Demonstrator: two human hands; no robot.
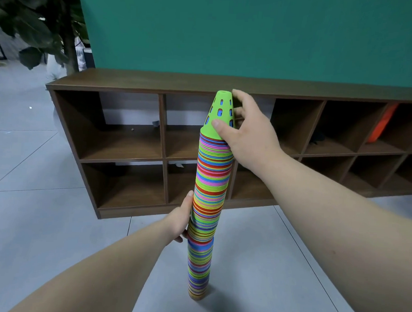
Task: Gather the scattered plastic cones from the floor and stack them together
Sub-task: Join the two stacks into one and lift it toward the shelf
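- Forearms come in from the bottom edge, both reaching to one tall stack of cones standing on the floor just ahead of the person.
- left grip: holds the stack's left side below mid-height, thumb laid up along the rims. Fingers go behind and are mostly hidden. Reads as a steadying hold.
- right grip: pinches the green cone at the very top, thumb on its near lower skirt, fingers round the far side up by the tip.
- Step, my read: seating the top cone on the stack. It sits roughly in line with the stack, but I can't tell if it's fully nested.
- Progress: no loose cones on the visible floor, so probably late in the job. Only this patch shows.
- Next move calls for a straight push down the axis with no side load. The column is tall and thin and leans slightly right toward the top, so let go at the top first and keep the lower hold on.
- Floor: pale grey tiles, smooth, thin joints.
- Room: low brown cubby shelf right behind the stack, with two rows of open compartments. An orange item sits in an upper right one. Above is a teal wall, with a leafy plant at upper left.
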